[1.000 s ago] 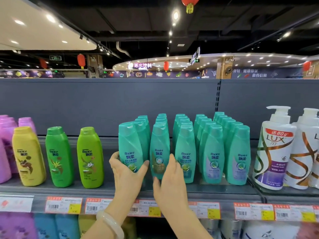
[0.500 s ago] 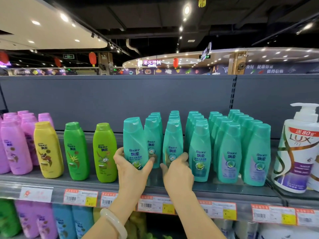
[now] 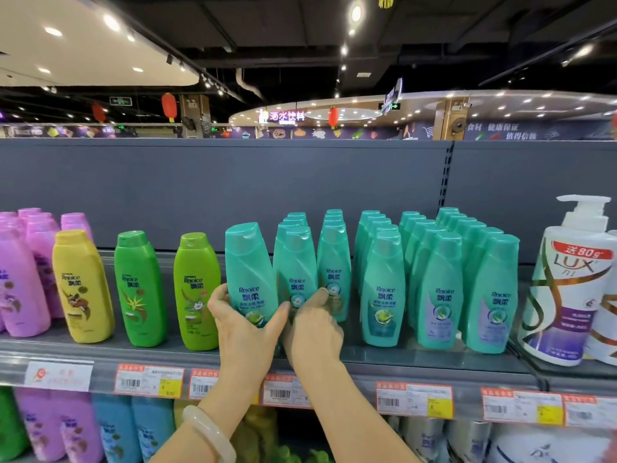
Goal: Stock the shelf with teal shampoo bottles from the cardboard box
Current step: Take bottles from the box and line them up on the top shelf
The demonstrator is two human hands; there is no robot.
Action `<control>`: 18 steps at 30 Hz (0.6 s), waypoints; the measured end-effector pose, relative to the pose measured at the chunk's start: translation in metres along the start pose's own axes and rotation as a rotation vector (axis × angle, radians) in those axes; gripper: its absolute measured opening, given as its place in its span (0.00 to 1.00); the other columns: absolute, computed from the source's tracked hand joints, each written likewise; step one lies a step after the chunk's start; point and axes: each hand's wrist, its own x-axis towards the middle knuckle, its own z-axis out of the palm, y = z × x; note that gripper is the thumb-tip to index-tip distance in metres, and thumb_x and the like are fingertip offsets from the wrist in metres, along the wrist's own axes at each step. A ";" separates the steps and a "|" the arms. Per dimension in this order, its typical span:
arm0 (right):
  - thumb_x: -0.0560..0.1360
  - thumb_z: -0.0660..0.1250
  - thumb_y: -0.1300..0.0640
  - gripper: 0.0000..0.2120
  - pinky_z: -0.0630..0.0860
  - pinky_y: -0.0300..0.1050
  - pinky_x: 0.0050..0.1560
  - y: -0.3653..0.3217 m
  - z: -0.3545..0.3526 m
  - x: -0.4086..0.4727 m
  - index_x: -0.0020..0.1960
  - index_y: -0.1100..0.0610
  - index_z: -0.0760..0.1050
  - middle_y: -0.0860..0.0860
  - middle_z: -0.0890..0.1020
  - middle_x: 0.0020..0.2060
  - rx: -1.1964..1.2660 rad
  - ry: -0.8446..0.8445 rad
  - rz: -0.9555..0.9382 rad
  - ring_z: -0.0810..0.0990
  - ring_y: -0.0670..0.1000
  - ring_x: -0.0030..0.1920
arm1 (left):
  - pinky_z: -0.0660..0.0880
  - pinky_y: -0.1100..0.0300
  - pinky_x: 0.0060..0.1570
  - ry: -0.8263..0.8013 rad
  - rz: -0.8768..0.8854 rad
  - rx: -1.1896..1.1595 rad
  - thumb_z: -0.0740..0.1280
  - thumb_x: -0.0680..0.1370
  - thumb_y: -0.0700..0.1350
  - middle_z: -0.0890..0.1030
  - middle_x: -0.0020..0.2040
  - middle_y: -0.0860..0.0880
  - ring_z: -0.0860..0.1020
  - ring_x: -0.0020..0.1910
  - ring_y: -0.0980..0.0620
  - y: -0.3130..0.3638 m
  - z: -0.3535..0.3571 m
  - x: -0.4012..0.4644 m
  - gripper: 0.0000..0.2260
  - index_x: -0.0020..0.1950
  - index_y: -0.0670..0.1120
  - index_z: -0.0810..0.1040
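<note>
Several rows of teal shampoo bottles [image 3: 440, 289] stand on the grey shelf [image 3: 417, 357]. My left hand [image 3: 243, 329] grips the leftmost teal bottle [image 3: 248, 272] near its base, thumb on the right side and fingers round the left; the bottle tilts slightly left. My right hand [image 3: 314, 329] holds the base of the front bottle of the second row [image 3: 297, 262], fingers curled over its lower front. Another teal row [image 3: 334, 262] stands just right of it. The cardboard box is out of view.
Left of the teal bottles stand two green bottles [image 3: 197, 289], a yellow bottle [image 3: 81, 285] and pink ones [image 3: 20, 275]. White pump bottles [image 3: 564, 279] stand at the right. Price tags [image 3: 148, 380] line the shelf edge. A lower shelf holds more bottles.
The view has shifted so the shelf sits further right. My right hand has moved left from the third row's bottle to the second row's front bottle, close beside my left hand.
</note>
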 end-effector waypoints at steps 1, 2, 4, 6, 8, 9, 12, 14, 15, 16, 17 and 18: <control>0.80 0.54 0.46 0.32 0.75 0.46 0.53 0.000 0.000 0.000 0.73 0.66 0.48 0.56 0.76 0.60 0.007 -0.005 -0.002 0.79 0.55 0.58 | 0.72 0.59 0.53 -0.004 -0.001 0.001 0.77 0.66 0.39 0.67 0.58 0.48 0.72 0.57 0.50 0.000 0.000 0.000 0.33 0.60 0.50 0.57; 0.80 0.54 0.46 0.31 0.74 0.46 0.53 0.001 -0.001 0.000 0.73 0.65 0.48 0.56 0.76 0.60 0.016 -0.010 -0.002 0.79 0.55 0.58 | 0.72 0.58 0.54 -0.010 -0.005 0.001 0.77 0.66 0.39 0.67 0.58 0.48 0.72 0.57 0.49 0.001 0.000 0.000 0.34 0.62 0.48 0.58; 0.80 0.55 0.47 0.30 0.74 0.46 0.53 0.004 -0.003 -0.001 0.72 0.64 0.50 0.57 0.76 0.59 0.046 -0.024 -0.009 0.79 0.56 0.58 | 0.71 0.59 0.54 -0.018 -0.017 -0.015 0.76 0.66 0.38 0.66 0.58 0.48 0.71 0.58 0.50 0.003 0.002 -0.002 0.35 0.64 0.44 0.58; 0.79 0.56 0.48 0.28 0.74 0.47 0.53 0.008 -0.004 -0.001 0.71 0.63 0.52 0.57 0.77 0.59 0.080 -0.045 -0.025 0.79 0.56 0.57 | 0.71 0.61 0.53 -0.021 -0.019 -0.037 0.76 0.66 0.37 0.66 0.58 0.49 0.71 0.57 0.51 0.006 0.006 -0.004 0.35 0.65 0.42 0.58; 0.80 0.56 0.51 0.24 0.74 0.47 0.53 0.012 -0.005 0.000 0.70 0.61 0.54 0.57 0.78 0.58 0.113 -0.060 -0.037 0.79 0.57 0.57 | 0.71 0.64 0.51 -0.024 -0.009 -0.053 0.76 0.66 0.37 0.66 0.58 0.49 0.72 0.56 0.52 0.007 0.010 -0.005 0.35 0.64 0.42 0.58; 0.80 0.56 0.52 0.22 0.75 0.47 0.53 0.014 -0.007 0.001 0.69 0.61 0.55 0.57 0.78 0.57 0.119 -0.064 -0.046 0.79 0.57 0.56 | 0.71 0.67 0.49 -0.028 -0.007 -0.061 0.76 0.66 0.37 0.66 0.58 0.49 0.72 0.56 0.53 0.007 0.012 -0.006 0.35 0.64 0.43 0.58; 0.80 0.56 0.55 0.19 0.75 0.48 0.51 0.018 -0.009 0.000 0.68 0.60 0.56 0.57 0.78 0.56 0.097 -0.064 -0.107 0.80 0.58 0.54 | 0.71 0.73 0.42 -0.041 -0.018 -0.083 0.75 0.67 0.36 0.66 0.57 0.50 0.72 0.54 0.54 0.010 0.015 -0.008 0.34 0.64 0.43 0.58; 0.80 0.56 0.57 0.20 0.76 0.48 0.50 0.020 -0.010 0.000 0.69 0.61 0.56 0.58 0.78 0.56 0.084 -0.072 -0.151 0.80 0.58 0.54 | 0.71 0.73 0.42 -0.045 -0.022 -0.086 0.76 0.67 0.36 0.66 0.57 0.50 0.72 0.54 0.54 0.012 0.016 -0.010 0.34 0.65 0.42 0.58; 0.80 0.56 0.58 0.20 0.76 0.48 0.50 0.021 -0.010 0.000 0.69 0.61 0.55 0.58 0.78 0.56 0.089 -0.084 -0.164 0.80 0.58 0.54 | 0.71 0.72 0.43 -0.045 -0.023 -0.085 0.76 0.67 0.36 0.66 0.57 0.50 0.72 0.54 0.54 0.012 0.017 -0.010 0.34 0.65 0.42 0.58; 0.80 0.56 0.59 0.21 0.75 0.48 0.51 0.023 -0.011 0.000 0.70 0.61 0.54 0.59 0.78 0.57 0.094 -0.100 -0.175 0.79 0.59 0.55 | 0.71 0.71 0.44 -0.043 -0.024 -0.084 0.76 0.66 0.36 0.66 0.57 0.50 0.72 0.54 0.54 0.012 0.017 -0.011 0.35 0.65 0.42 0.58; 0.79 0.57 0.60 0.23 0.75 0.48 0.52 0.024 -0.011 0.000 0.71 0.61 0.53 0.59 0.77 0.57 0.099 -0.121 -0.191 0.79 0.59 0.55 | 0.71 0.71 0.44 -0.041 -0.025 -0.085 0.76 0.66 0.36 0.66 0.57 0.50 0.72 0.55 0.53 0.012 0.017 -0.012 0.35 0.65 0.42 0.58; 0.79 0.58 0.61 0.26 0.75 0.49 0.53 0.026 -0.012 0.000 0.73 0.62 0.51 0.60 0.77 0.58 0.101 -0.143 -0.213 0.78 0.60 0.56 | 0.71 0.70 0.46 -0.040 -0.025 -0.085 0.76 0.66 0.37 0.66 0.57 0.50 0.72 0.55 0.53 0.012 0.017 -0.012 0.35 0.65 0.42 0.58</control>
